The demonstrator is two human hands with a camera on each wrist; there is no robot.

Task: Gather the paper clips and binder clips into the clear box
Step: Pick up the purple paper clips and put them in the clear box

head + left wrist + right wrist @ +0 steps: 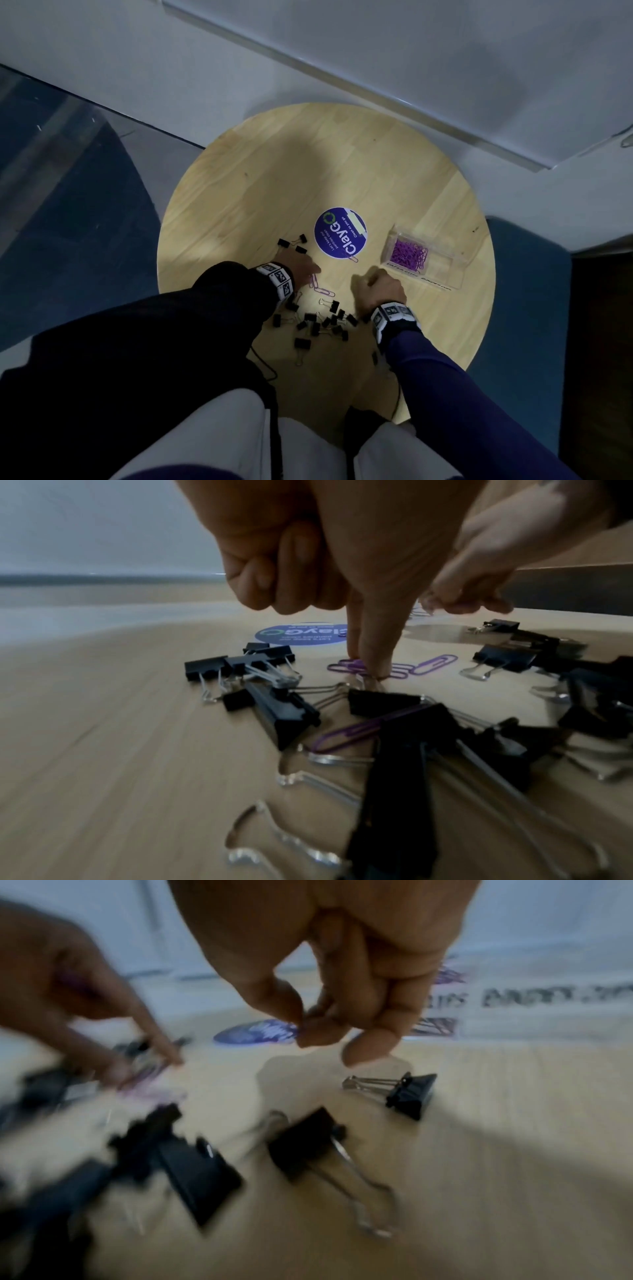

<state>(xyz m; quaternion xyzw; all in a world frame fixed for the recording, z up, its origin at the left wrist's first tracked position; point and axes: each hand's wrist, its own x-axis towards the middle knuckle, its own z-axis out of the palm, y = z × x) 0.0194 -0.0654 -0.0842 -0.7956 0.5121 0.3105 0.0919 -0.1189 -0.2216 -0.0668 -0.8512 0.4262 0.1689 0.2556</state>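
Observation:
My left hand [317, 272] pinches thumb and forefinger down on a few purple paper clips [346, 666] that lie flat on the round wooden table [274, 171]; its other fingers are curled. More purple clips [323, 291] lie just beside it. Black binder clips [322, 322] are scattered between my wrists, one purple clip [356, 731] among them. My right hand [363, 279] hovers in a loose fist, and nothing shows between its fingertips [308, 1037]. The clear box [442, 274], right of that hand, holds a heap of purple clips [409, 253].
A round blue sticker [339, 233] marks the table's middle, with one purple clip [351, 257] at its near edge. Three binder clips [291, 243] lie apart, left of the sticker. A white wall stands beyond the table and blue carpet lies around it.

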